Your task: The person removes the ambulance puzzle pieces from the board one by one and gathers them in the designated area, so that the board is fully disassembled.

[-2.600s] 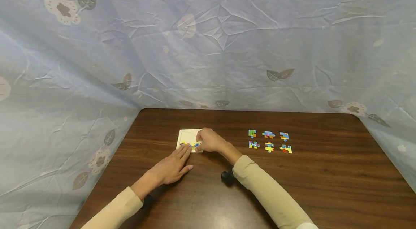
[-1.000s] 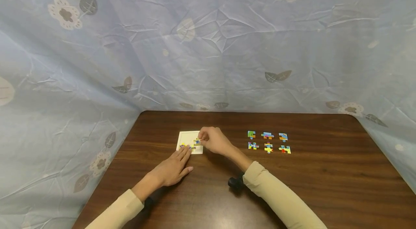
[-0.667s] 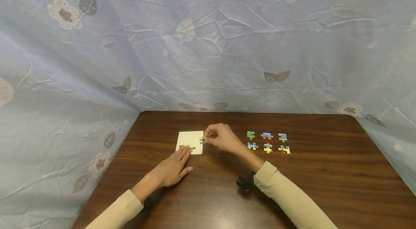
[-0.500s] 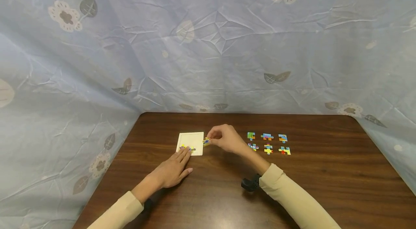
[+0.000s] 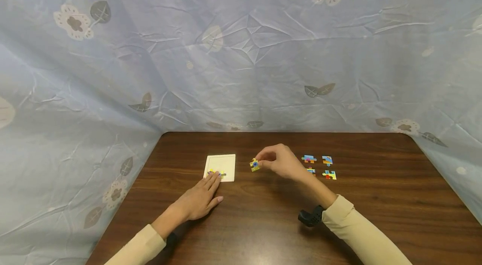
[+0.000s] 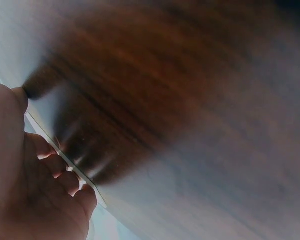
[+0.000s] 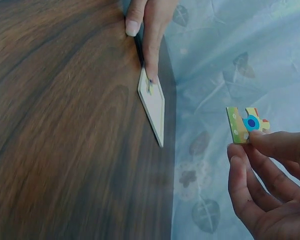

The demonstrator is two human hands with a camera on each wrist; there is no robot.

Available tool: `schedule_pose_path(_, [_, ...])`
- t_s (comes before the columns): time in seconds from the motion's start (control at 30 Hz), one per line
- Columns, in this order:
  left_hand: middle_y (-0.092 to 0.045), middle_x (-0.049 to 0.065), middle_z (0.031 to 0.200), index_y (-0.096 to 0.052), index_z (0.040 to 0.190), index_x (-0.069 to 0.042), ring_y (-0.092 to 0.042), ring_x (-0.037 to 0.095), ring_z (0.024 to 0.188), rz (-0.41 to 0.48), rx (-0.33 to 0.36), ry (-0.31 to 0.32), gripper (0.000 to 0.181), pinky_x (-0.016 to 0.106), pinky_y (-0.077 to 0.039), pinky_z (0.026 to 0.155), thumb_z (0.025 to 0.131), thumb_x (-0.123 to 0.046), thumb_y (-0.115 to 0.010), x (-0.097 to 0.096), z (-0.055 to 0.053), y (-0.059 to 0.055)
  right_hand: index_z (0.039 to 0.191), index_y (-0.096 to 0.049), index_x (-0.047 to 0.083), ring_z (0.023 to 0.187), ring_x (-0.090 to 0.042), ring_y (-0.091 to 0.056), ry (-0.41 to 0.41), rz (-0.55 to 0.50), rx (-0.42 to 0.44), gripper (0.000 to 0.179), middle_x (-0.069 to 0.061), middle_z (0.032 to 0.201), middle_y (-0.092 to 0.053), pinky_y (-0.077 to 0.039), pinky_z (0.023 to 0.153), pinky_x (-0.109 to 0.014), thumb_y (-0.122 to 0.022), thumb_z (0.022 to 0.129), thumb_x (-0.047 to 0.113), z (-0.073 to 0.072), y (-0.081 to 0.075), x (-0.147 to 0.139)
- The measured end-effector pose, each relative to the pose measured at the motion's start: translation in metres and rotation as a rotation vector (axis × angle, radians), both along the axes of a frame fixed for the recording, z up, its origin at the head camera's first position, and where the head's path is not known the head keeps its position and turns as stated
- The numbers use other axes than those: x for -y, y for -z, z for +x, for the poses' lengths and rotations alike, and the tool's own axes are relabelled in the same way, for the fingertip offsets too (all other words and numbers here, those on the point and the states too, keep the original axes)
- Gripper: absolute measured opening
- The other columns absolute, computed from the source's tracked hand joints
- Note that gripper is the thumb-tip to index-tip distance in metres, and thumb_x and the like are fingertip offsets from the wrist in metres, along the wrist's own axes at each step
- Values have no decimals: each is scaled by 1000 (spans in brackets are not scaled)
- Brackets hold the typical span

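My right hand (image 5: pixel 284 162) pinches a puzzle piece (image 5: pixel 255 165) between thumb and fingertips, to the right of the puzzle tray. In the right wrist view the piece (image 7: pixel 245 126) shows a blue disc on yellow, with a green strip along one edge. A square cream puzzle tray (image 5: pixel 227 161) lies on the table to the left. The straight fingers of my left hand (image 5: pixel 198 199) rest on the tray's near part. They partly cover colourful pieces (image 5: pixel 223 174) lying in it. The left wrist view shows my left palm (image 6: pixel 35 200) and fingertips at the tray's edge.
Several loose puzzle pieces, among them a blue and pink one (image 5: pixel 309 159) and a yellow and red one (image 5: pixel 329 175), lie on the brown wooden table (image 5: pixel 380 198). My right hand and wrist hide others. A patterned curtain (image 5: pixel 241 47) hangs behind the table.
My right hand has lifted the puzzle piece out of the tray and carried it to the right. My left hand has stayed on the tray.
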State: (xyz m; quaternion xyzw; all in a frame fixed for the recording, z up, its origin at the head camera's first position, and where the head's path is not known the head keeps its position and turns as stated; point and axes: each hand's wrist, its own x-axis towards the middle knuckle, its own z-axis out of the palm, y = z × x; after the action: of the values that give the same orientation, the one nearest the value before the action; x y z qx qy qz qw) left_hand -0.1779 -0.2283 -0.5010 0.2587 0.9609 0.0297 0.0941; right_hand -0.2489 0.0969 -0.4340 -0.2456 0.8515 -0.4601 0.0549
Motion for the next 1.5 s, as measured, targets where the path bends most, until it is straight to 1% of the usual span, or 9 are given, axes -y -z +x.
schedule_pose_path(0.13, [-17, 18, 176, -21, 166, -1, -17, 36, 165, 0, 1, -3, 75, 53, -24, 134, 113, -51, -36, 2, 1, -1, 102, -82, 16, 88, -20, -76, 32, -8, 19, 8, -2, 100, -81, -60, 74, -28, -79, 95, 15, 2, -1, -12])
schedule_pose_path(0.27, [-17, 19, 176, -22, 166, 0, -18, 37, 165, -3, -9, 0, 74, 53, -24, 134, 114, -50, -35, 3, 1, -1, 102, -81, 16, 88, -30, -76, 37, -30, 38, 8, -3, 98, -81, -59, 70, -28, -79, 94, 14, 4, -1, -22])
schedule_pose_path(0.37, [-17, 19, 176, -22, 166, 1, -17, 37, 165, -2, -8, 0, 73, 53, -24, 134, 114, -50, -34, 3, 2, -1, 101, -81, 14, 87, -32, -76, 37, -52, 45, 8, -4, 96, -81, -59, 69, -27, -80, 94, 13, 5, 0, -29])
schedule_pose_path(0.57, [-16, 19, 176, -21, 166, 0, -16, 37, 165, 6, -4, -4, 74, 53, -24, 134, 114, -51, -34, 4, 3, 0, 101, -79, 14, 85, -25, -76, 52, -46, 54, 8, -4, 95, -80, -59, 71, -27, -80, 94, 17, 8, 0, -44])
schedule_pose_path(0.77, [-14, 17, 177, -18, 167, -2, -15, 35, 166, -3, -6, -9, 75, 52, -23, 134, 114, -53, -32, 5, 3, 1, 100, -78, 11, 81, -22, -75, 69, -38, 66, 9, -7, 92, -79, -59, 70, -27, -80, 94, 17, 11, 7, -59])
schedule_pose_path(0.87, [-15, 18, 177, -19, 167, -1, -16, 36, 165, 2, -11, -8, 75, 53, -23, 134, 114, -52, -33, 5, 3, 1, 99, -77, 9, 79, -25, -75, 71, -42, 78, 9, -9, 91, -79, -62, 70, -32, -80, 94, 15, 14, 10, -66])
schedule_pose_path(1.0, [-16, 18, 176, -21, 166, 0, -16, 37, 165, 5, -11, -9, 74, 53, -23, 134, 114, -51, -35, 5, 3, 2, 100, -76, 8, 84, -32, -77, 84, -47, 120, 10, -9, 93, -78, -65, 74, -40, -79, 94, 16, 19, 14, -80])
schedule_pose_path(1.17, [-16, 18, 176, -21, 166, 0, -16, 36, 165, -3, -14, -6, 74, 53, -24, 134, 114, -51, -33, 4, 3, 3, 102, -77, 7, 86, -35, -78, 120, -30, 141, 13, -9, 94, -78, -65, 75, -41, -79, 95, 17, 26, 18, -103])
schedule_pose_path(1.5, [-16, 17, 177, -21, 167, -1, -16, 36, 165, -5, -10, 0, 75, 52, -25, 133, 113, -52, -35, 2, 1, 2, 111, -75, -4, 84, -22, -79, 198, -59, 153, 23, -16, 96, -79, -67, 77, -37, -77, 96, 14, 40, 20, -151])
